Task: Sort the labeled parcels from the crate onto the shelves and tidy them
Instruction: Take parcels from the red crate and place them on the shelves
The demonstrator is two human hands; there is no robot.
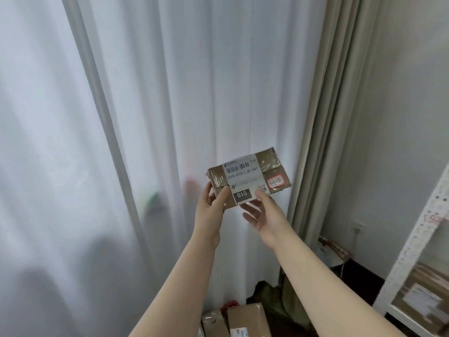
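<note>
**Q:** Brown parcel (249,177), how many, where?
**A:** One. Taped, held up in the air before the sheer white curtain (170,93), label side to camera.
**Q:** Labels?
**A:** Two: a white shipping label (243,176) marked 010 and a red-edged sticker (275,182) with handwriting.
**Q:** Hands?
**A:** Two. The left hand (210,207) pinches the lower left corner, thumb on front. The right hand (264,212) pinches the lower edge, thumb on the label, fingers underneath.
**Q:** Around it?
**A:** One beige curtain (323,117) to the right. One white shelf (413,239) at far right; its contents are blurred, no count. Two cardboard boxes (245,319) lie low between the forearms.
</note>
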